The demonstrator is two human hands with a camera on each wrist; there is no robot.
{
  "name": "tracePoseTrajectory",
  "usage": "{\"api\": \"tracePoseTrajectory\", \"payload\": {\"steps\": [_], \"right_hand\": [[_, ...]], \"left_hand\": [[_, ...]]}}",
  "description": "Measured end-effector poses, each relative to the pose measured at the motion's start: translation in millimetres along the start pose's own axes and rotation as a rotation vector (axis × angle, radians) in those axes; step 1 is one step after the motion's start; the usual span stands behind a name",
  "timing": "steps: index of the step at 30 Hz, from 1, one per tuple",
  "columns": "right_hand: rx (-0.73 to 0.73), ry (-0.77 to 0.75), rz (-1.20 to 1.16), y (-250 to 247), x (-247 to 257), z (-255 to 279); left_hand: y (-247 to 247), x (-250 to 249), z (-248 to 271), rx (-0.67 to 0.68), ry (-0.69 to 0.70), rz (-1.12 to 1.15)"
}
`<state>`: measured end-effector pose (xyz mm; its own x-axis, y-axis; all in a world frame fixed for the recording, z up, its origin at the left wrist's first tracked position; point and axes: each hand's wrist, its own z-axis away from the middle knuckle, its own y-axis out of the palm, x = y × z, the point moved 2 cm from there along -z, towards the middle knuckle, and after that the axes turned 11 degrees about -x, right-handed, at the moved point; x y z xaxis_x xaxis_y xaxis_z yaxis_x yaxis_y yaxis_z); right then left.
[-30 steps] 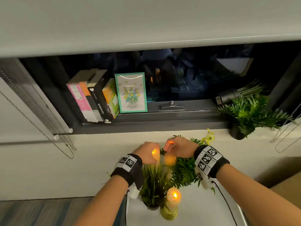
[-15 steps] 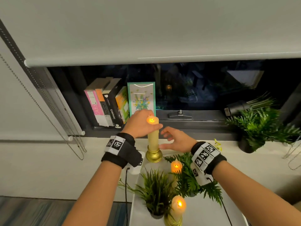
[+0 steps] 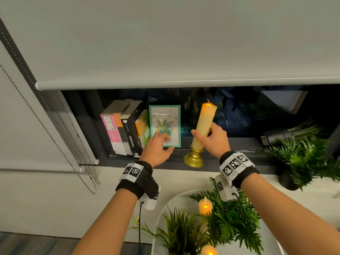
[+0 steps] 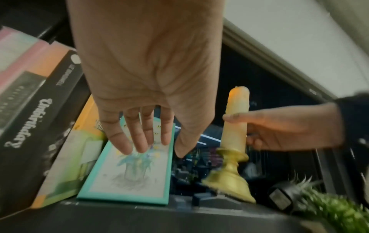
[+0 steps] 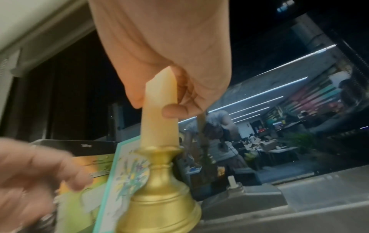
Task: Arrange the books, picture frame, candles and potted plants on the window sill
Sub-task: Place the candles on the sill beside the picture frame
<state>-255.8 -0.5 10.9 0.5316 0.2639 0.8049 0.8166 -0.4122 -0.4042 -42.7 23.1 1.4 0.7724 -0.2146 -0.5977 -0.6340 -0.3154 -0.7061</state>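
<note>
The candle (image 3: 204,124) is a tall cream-yellow pillar with a lit orange tip, stuck in a shiny gold bell-shaped holder (image 3: 193,159). It's just right of centre in the head view, tilted a bit, with the holder's base at the dark sill (image 3: 239,159); can't tell if it's fully set down. The right hand (image 3: 214,138) has its fingers and thumb wrapped round the candle's lower half. The left hand (image 3: 158,147) is spread with straight fingers, reaching at the teal-edged frame (image 3: 165,115) with the flower print, holding nothing.

Left of the frame the books (image 3: 125,127) lean together, pink, orange, black and yellow-green spines. A fern (image 3: 303,157) sits at the right edge, partly cut off. Bottom centre, the white bench (image 3: 165,203) carries two more plants (image 3: 230,221) and two small glowing candles (image 3: 205,206), the lower one clipped by the frame edge.

Both wrist views are motion-blurred; most of the book titles aren't readable.
</note>
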Motion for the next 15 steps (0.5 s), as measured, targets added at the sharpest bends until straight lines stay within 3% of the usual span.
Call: {"api": "tracePoseTrajectory", "payload": {"steps": [6,15], "right_hand": [[0.008,0.041,0.081,13.0,-12.1,-38.8],[0.084,0.027,0.139,48.1,-18.5,-69.6]], "left_hand": [[30.6,27.2,-6.0,0.264,-0.009,-0.215],[67.7,44.4,-31.0,0.375,-0.033,-0.244]]}}
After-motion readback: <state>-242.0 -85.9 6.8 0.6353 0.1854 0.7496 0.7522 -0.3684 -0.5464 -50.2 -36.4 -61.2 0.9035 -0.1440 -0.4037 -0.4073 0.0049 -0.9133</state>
